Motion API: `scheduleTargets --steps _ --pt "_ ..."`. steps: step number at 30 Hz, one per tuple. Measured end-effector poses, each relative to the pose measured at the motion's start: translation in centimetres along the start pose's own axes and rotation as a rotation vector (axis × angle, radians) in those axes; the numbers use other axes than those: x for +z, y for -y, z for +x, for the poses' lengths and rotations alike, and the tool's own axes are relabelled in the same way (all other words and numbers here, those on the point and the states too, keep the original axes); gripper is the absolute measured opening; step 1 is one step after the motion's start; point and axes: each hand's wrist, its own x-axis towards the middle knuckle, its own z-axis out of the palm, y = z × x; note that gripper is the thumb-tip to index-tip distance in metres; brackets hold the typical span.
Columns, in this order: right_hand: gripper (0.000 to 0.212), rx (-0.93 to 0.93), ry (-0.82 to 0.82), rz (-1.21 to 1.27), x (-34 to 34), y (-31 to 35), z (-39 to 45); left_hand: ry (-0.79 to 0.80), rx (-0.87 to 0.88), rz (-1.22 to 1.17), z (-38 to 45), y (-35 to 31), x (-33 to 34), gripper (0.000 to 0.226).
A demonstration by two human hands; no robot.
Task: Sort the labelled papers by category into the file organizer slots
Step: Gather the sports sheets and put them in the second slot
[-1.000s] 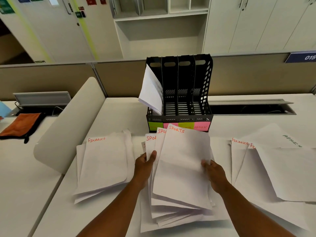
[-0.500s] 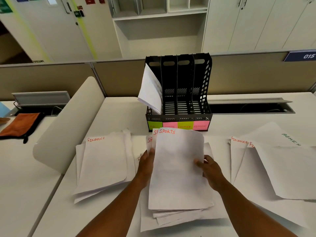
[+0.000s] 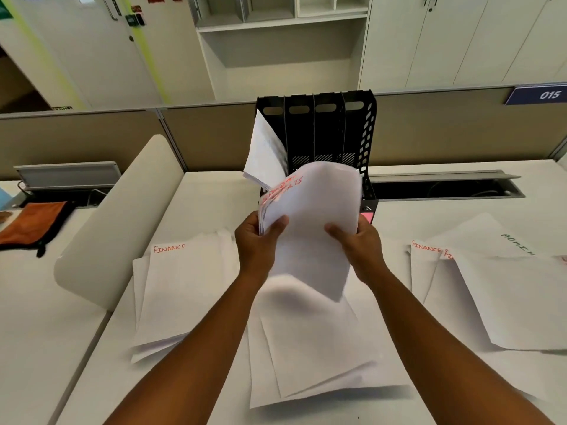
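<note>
Both hands, left hand [image 3: 256, 240] and right hand [image 3: 359, 240], grip a curled sheaf of papers [image 3: 310, 222] just at 6 o'clock of the black file organizer [image 3: 329, 130].

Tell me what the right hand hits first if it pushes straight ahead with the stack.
Probably the black file organizer: the right hand points at its low front edge, with the held SPORTS papers leading. Depth is unclear.

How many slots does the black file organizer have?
4, side by side in the file organizer: the leftmost holds papers, the other three look empty, their lower parts hidden by the held stack.
</note>
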Motion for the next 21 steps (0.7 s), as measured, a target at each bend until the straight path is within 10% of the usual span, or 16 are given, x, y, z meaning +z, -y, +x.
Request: scheduleTargets --steps 6,21 --pt "0.026 -0.244 -0.082 -0.232 3.1 1.6 -0.8 -0.011 0.102 0.018 -0.8 -1.2 2.0 0.034" --pt "0.035 -0.131 -0.022 -0.393 0.4 -3.7 -2.1 0.058 -0.132 0.264 -2.9 5.7 -0.2 0.056"
